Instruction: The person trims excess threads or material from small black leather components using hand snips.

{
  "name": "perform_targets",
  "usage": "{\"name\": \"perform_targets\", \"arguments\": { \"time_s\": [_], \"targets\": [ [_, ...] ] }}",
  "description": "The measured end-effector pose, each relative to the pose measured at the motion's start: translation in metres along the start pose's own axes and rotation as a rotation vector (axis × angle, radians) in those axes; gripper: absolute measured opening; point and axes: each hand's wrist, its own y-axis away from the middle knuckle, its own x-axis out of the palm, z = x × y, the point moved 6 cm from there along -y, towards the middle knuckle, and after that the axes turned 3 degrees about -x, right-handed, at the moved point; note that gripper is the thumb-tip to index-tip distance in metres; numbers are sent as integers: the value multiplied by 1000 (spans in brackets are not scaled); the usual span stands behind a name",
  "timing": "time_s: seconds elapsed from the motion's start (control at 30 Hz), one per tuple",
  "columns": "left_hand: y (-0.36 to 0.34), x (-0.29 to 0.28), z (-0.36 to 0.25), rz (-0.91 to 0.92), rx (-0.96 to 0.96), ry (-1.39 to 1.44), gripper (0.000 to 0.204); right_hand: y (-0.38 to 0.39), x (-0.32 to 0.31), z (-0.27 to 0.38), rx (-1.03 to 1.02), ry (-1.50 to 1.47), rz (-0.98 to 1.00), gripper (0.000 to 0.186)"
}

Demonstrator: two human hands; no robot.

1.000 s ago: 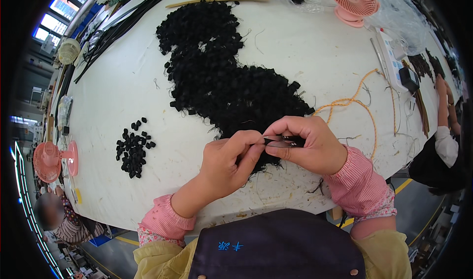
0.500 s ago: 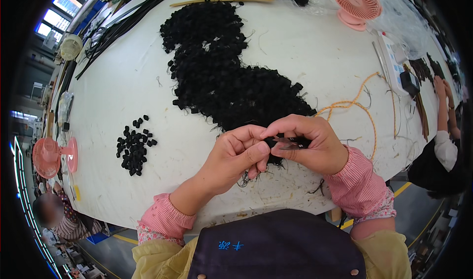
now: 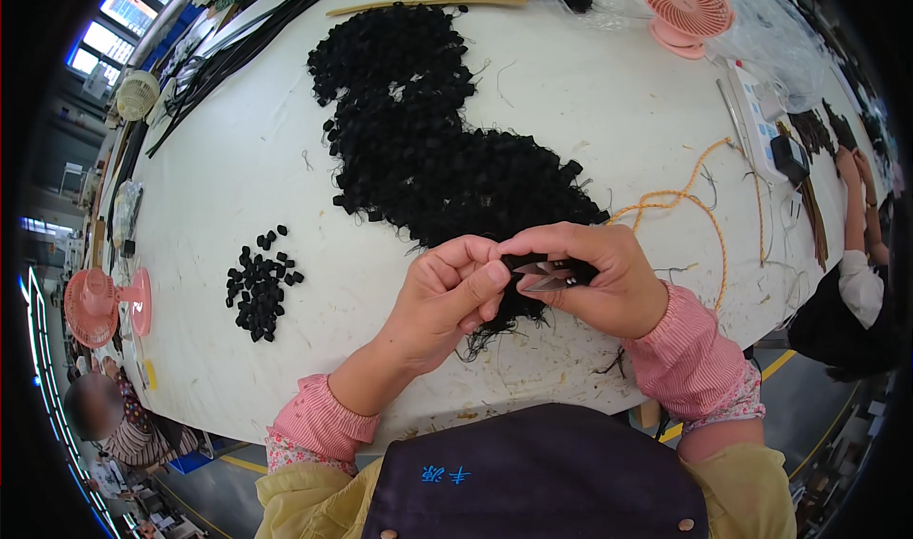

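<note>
On the white table, a long heap of small black fabric pieces with loose threads (image 3: 409, 158) stretches from the back to beneath my hands. My right hand (image 3: 599, 277) grips small black thread snips with silver blades (image 3: 556, 277), which point toward my left hand. My left hand (image 3: 442, 301) is pinched at the snips' tip on a small black piece (image 3: 514, 263), partly hidden by the fingers. A smaller, separate group of black pieces (image 3: 257, 292) lies left of my hands.
Around the table (image 3: 219, 177) are black strips (image 3: 219, 58), two pink fans (image 3: 685, 1) (image 3: 90, 306), a wooden stick (image 3: 423, 1), orange cord (image 3: 694, 206), a power strip (image 3: 756, 106) and plastic bags (image 3: 780, 35). Other people work at right (image 3: 856, 292) and lower left (image 3: 133, 434).
My left hand's fingers have shifted and curled differently around the black piece. The snips in my right hand now show more of their blades, spread apart. Both hands stay in much the same place.
</note>
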Motion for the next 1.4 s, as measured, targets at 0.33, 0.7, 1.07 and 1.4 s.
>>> {"name": "perform_targets", "arguments": {
  "time_s": [0.33,0.7,1.07,1.4],
  "targets": [
    [3,-9,-16,-165,108,-281,11,1,-17,32,-489,871,-132,41],
    [2,-4,-17,-198,138,-341,10,7,-8,30,-578,1081,-128,38],
    [2,-4,-16,-179,127,-366,10,4,-8,22,-447,932,-69,25],
    [8,2,-15,-120,231,-522,8,3,-2,-11,163,-92,19,20]
  ]
}}
